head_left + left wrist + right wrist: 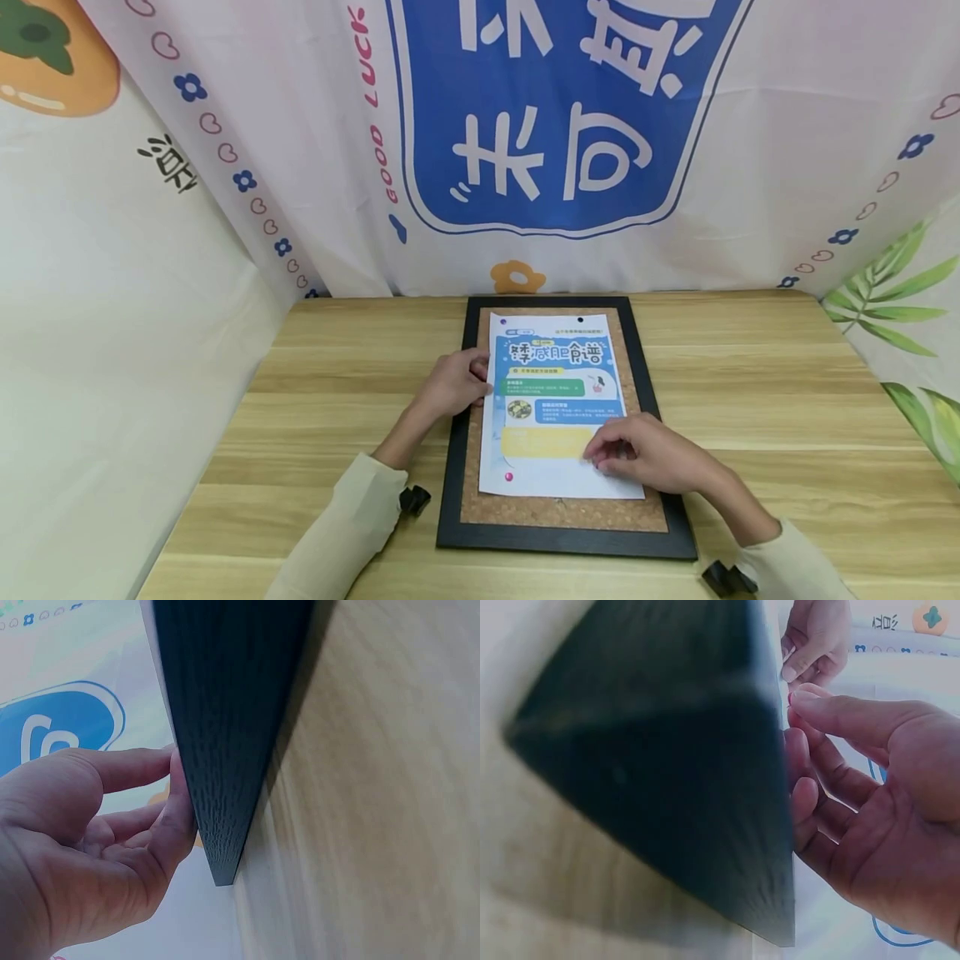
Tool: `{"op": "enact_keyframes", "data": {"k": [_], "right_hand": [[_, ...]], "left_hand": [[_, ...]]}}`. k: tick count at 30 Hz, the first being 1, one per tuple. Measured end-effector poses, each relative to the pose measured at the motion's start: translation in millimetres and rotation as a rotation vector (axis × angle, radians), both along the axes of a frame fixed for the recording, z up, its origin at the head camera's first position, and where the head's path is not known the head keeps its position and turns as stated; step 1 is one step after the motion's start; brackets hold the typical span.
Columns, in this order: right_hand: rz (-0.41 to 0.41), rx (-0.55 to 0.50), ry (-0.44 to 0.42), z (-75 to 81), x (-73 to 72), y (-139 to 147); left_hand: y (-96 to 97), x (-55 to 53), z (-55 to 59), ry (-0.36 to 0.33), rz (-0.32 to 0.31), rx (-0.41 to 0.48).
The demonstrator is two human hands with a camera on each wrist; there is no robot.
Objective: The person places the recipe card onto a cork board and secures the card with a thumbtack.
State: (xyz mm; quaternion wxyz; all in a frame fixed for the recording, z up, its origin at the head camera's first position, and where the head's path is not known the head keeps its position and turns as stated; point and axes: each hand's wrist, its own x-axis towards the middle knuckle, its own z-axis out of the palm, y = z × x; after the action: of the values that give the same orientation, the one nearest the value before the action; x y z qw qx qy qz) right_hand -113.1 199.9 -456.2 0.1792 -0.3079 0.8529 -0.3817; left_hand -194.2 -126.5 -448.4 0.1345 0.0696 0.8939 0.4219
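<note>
A printed paper sheet [558,408] lies on a cork board [570,515] with a black frame [562,542]. Pushpins stand in it: purple [503,322] at top left, black [581,320] at top right, pink [508,477] at lower left. My left hand [453,382] rests at the sheet's left edge, bent fingers touching paper and board; part of them is hidden. Over the sheet's lower right is my right hand [648,450], thumb and forefinger brought together. In the right wrist view these tips pinch a small red pushpin [790,697], mostly covered.
The board lies on a wood-grain table [772,433]. Behind the table hangs a printed cloth [330,167], with another cloth [97,333] at the left. Black wrist cameras [415,500] sit at both cuffs.
</note>
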Motion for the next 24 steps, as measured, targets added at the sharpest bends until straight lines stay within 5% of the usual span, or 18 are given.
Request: {"op": "enact_keyframes", "data": {"k": [24], "right_hand": [[0.013,-0.025,-0.027,-4.0,5.6,13]], "left_hand": [[0.8,0.8,1.2,-0.008,0.009,-0.006]]}}
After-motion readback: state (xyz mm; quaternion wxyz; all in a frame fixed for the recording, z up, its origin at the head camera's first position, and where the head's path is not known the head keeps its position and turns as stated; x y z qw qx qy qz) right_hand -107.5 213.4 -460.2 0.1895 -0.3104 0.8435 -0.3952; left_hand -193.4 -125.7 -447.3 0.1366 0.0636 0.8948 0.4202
